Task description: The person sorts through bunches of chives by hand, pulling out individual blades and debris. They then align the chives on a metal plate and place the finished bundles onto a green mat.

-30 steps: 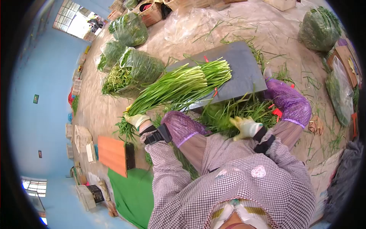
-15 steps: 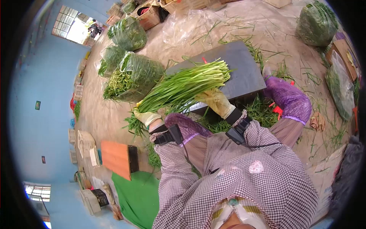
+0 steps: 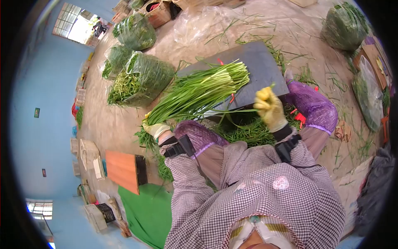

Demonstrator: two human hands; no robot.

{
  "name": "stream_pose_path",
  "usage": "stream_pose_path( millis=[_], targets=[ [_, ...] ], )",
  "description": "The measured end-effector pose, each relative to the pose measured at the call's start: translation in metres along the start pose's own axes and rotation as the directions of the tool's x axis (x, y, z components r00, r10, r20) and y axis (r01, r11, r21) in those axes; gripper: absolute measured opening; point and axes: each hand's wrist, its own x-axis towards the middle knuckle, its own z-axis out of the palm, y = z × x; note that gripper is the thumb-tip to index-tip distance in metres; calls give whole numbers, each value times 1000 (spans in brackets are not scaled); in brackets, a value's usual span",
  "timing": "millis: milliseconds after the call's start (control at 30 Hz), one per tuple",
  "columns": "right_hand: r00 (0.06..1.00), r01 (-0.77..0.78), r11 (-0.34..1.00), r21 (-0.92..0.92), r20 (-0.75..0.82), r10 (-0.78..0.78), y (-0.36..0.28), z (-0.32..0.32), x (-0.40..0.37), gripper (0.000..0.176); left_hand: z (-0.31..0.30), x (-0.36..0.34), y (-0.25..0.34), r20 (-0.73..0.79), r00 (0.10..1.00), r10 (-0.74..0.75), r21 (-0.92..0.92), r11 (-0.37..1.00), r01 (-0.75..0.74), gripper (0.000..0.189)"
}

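A large bundle of long green stalks (image 3: 199,89) lies across a dark grey board (image 3: 265,62), pale ends to the right. My left hand (image 3: 156,128), in a yellowish glove, is closed around the leafy end of the bundle at the lower left. My right hand (image 3: 270,108), gloved too, is off the bundle, over the board's near edge, with its fingers curled on a few thin green blades that stretch left towards the bundle. Red ties show by the bundle, one of them below its pale ends. Loose greens (image 3: 248,133) lie beneath the board's near edge.
Plastic bags of greens (image 3: 143,79) stand at the upper left, another bag (image 3: 345,27) at the upper right. A clear bag (image 3: 368,95) lies at the right. An orange-topped stool (image 3: 121,171) and a green cloth (image 3: 147,211) are at the lower left. Scraps litter the floor.
My right hand has moved off the bundle to the right, drawing thin blades with it. A red tie below the pale ends is now exposed. My left hand remains at the leafy end.
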Motion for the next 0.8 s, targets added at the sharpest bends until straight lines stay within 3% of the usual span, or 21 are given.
stream_pose_path(
  millis=[67,100,133,167,233,267,333,400,433,467,533,600,667,733,767,800],
  targets=[
    [997,-81,913,-399,-37,72,-28,-24,-15,31,-6,2,6,22,1000,7,-31,999,-6,31],
    [959,-212,629,-748,-283,-13,-24,-26,-21,34,-5,-1,6,38,999,16,-43,999,-14,31],
    [944,-325,333,-885,-327,53,-24,-26,-22,38,0,-3,3,58,998,24,-59,998,-20,31],
    [994,-102,103,-989,-104,-17,-8,-30,-20,43,3,-6,1,59,998,14,-73,997,-9,31],
    [996,74,-134,-988,67,52,31,-2,-12,52,19,-17,-7,-7,1000,-2,-68,998,1,32],
    [991,20,-129,-991,3,134,46,21,-8,59,29,-27,-9,-38,999,-8,-66,998,5,32],
    [975,183,-347,-920,125,184,83,28,8,68,44,-49,-15,25,998,-51,-106,993,53,29],
    [938,7,-197,-980,-62,341,107,44,25,64,44,-46,-25,97,993,-74,-147,985,87,28],
    [901,-110,-79,-991,-133,413,119,45,28,41,48,-47,-29,33,999,-24,-105,994,28,28],
    [861,381,-94,-920,316,398,128,27,29,19,51,-47,-29,48,998,-31,-112,993,36,28],
    [812,543,-192,-817,454,367,122,28,13,17,51,-50,-23,64,997,-40,-126,991,48,28],
    [850,451,-196,-871,352,393,98,9,-5,15,43,-38,-10,98,995,-29,-131,991,41,30],
    [895,398,-476,-785,218,388,64,-33,-26,11,38,-33,3,144,989,-20,-126,991,38,33],
    [912,286,-813,-507,-116,392,34,-92,-47,17,28,-23,12,149,988,-27,-181,982,54,30],
    [802,168,-883,-438,-460,381,21,-92,-51,27,26,-22,14,163,986,-25,-188,981,56,30],
    [600,379,-850,-367,-602,527,8,-126,-56,44,25,-20,14,180,983,-25,-196,979,61,29]
  ],
)
